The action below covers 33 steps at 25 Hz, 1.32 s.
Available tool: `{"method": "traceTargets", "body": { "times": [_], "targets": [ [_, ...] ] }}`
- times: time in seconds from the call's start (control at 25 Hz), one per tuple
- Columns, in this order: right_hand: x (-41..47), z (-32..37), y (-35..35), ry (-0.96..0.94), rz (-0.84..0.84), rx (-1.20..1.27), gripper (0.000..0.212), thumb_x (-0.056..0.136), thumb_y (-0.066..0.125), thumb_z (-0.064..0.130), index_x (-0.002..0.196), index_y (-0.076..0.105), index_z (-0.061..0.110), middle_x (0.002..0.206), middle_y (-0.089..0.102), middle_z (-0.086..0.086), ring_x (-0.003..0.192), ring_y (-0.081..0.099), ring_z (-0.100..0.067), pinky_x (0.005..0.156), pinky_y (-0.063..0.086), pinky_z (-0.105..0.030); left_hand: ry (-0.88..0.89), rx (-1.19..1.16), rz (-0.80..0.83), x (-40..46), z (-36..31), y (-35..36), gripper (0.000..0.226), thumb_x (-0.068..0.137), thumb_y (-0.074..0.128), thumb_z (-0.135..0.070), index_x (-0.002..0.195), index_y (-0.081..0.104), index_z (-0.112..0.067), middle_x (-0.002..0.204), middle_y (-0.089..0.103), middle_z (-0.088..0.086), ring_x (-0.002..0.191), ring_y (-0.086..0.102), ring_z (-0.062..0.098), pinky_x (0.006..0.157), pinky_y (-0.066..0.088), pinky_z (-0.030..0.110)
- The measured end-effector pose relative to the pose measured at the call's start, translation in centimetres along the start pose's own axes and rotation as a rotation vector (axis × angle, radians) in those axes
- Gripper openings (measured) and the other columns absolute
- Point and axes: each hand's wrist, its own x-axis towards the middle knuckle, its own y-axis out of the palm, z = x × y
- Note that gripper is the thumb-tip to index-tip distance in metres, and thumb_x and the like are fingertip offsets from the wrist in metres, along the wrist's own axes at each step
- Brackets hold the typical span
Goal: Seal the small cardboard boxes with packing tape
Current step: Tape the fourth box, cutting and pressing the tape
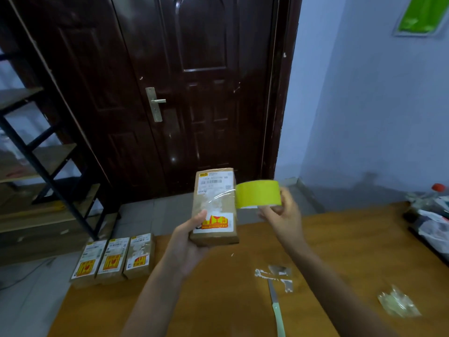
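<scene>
Holding one small cardboard box (213,207) upright above the surface (340,239), left hand (188,242) gripping its lower end, thumb on the label. Pinching the yellow-green tape roll (258,194) in the right hand (283,212), just beside the box's right edge. Stretching clear tape across the box face, not yet cut. Leaving three more boxes (114,260) lined up at the surface's left corner; seal state unclear. Resting nearby: knife (275,305), tape scraps (277,276).

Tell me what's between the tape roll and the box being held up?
In the head view, a stretch of clear tape runs from the tape roll in the right hand onto the box held by the left hand.
</scene>
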Motion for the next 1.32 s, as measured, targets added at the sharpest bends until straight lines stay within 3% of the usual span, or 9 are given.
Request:
{"method": "traceTargets", "body": {
  "times": [0.12, 0.28, 0.36, 0.48, 0.64, 0.76, 0.96, 1.12, 1.32],
  "targets": [
    [-0.2, -0.4, 0.5, 0.150, 0.001, 0.162, 0.010, 0.096, 0.054, 0.008, 0.100, 0.055, 0.017, 0.089, 0.069, -0.007, 0.068, 0.072, -0.020, 0.061, 0.060, -0.034, -0.054, 0.144, 0.059, 0.4, -0.1, -0.2, 0.065, 0.066, 0.077, -0.026, 0.124, 0.057, -0.003, 0.109, 0.070, 0.017, 0.094, 0.069, 0.027, 0.068, 0.057, 0.036],
    [0.4, -0.8, -0.3, 0.046, -0.023, -0.033, 0.012, 0.089, 0.055, 0.004, 0.087, 0.062, 0.013, 0.072, 0.066, -0.011, 0.064, 0.068, -0.016, 0.056, 0.058, -0.038, -0.065, 0.234, -0.068, 1.0, 0.5, 0.2, 0.048, 0.085, 0.067, -0.045, 0.118, 0.063, -0.011, 0.105, 0.072, 0.016, 0.093, 0.070, 0.029, 0.085, 0.056, 0.048],
    [0.4, -0.3, -0.5, 0.050, 0.035, -0.087, 0.016, 0.091, 0.051, 0.002, 0.096, 0.059, 0.014, 0.075, 0.064, -0.010, 0.068, 0.066, -0.019, 0.055, 0.058, -0.037, -0.048, 0.291, -0.161, 1.3, 1.2, 0.6, 0.054, 0.085, 0.057, -0.053, 0.116, 0.065, -0.008, 0.105, 0.072, 0.018, 0.092, 0.070, 0.030, 0.092, 0.053, 0.049],
    [0.8, 1.8, -2.1, -0.162, 0.093, -0.433, 0.028, 0.087, 0.050, 0.007, 0.112, 0.052, 0.019, 0.077, 0.057, 0.005, 0.068, 0.058, -0.014, 0.051, 0.049, -0.029, -0.033, 0.334, -0.264, 1.5, 1.8, 0.4, 0.060, 0.080, 0.058, -0.055, 0.111, 0.065, -0.005, 0.095, 0.074, 0.016, 0.083, 0.073, 0.026, 0.078, 0.058, 0.039],
    [0.7, 6.8, -5.2, -0.461, -0.023, -0.968, 0.021, 0.070, 0.053, 0.008, 0.089, 0.053, 0.017, 0.065, 0.045, 0.006, 0.050, 0.038, -0.021, 0.043, 0.019, -0.021, 0.096, 0.472, -0.413, 1.7, 1.4, -0.8, 0.073, 0.075, 0.057, -0.060, 0.119, 0.056, -0.002, 0.092, 0.073, 0.013, 0.074, 0.072, 0.020, 0.057, 0.055, 0.026],
    [0.7, 9.6, -5.1, -0.577, -0.028, -1.087, 0.023, 0.069, 0.043, 0.013, 0.089, 0.054, 0.015, 0.066, 0.050, 0.002, 0.044, 0.029, -0.024, 0.046, 0.006, -0.018, 0.156, 0.479, -0.451, 2.0, 1.0, -0.6, 0.080, 0.075, 0.043, -0.072, 0.122, 0.053, -0.008, 0.095, 0.072, 0.014, 0.076, 0.073, 0.023, 0.055, 0.056, 0.026],
    [1.4, 6.3, -5.3, -0.465, 0.082, -1.164, 0.035, 0.067, 0.073, 0.007, 0.094, 0.052, 0.015, 0.068, 0.054, -0.002, 0.042, 0.035, -0.022, 0.043, 0.012, -0.017, 0.144, 0.326, -0.430, 1.6, -0.2, -0.7, 0.064, 0.078, 0.036, -0.072, 0.105, 0.063, -0.021, 0.083, 0.076, 0.007, 0.072, 0.074, 0.021, 0.060, 0.059, 0.032],
    [1.3, 3.4, -5.1, -0.386, 0.077, -1.136, 0.031, 0.075, 0.069, 0.007, 0.101, 0.054, 0.013, 0.075, 0.059, -0.004, 0.051, 0.036, -0.023, 0.044, 0.011, -0.020, 0.051, 0.258, -0.433, 1.1, -0.1, -0.8, 0.051, 0.087, 0.043, -0.063, 0.100, 0.064, -0.018, 0.078, 0.075, 0.005, 0.068, 0.072, 0.019, 0.068, 0.058, 0.036],
    [1.4, 1.5, -4.9, -0.346, 0.096, -1.080, 0.032, 0.082, 0.066, 0.014, 0.111, 0.052, 0.015, 0.085, 0.061, -0.002, 0.062, 0.056, -0.023, 0.044, 0.028, -0.022, -0.003, 0.195, -0.386, 0.8, -0.1, -1.0, 0.048, 0.089, 0.048, -0.058, 0.104, 0.065, -0.016, 0.085, 0.075, 0.008, 0.071, 0.073, 0.020, 0.073, 0.058, 0.041]
  ]
}}
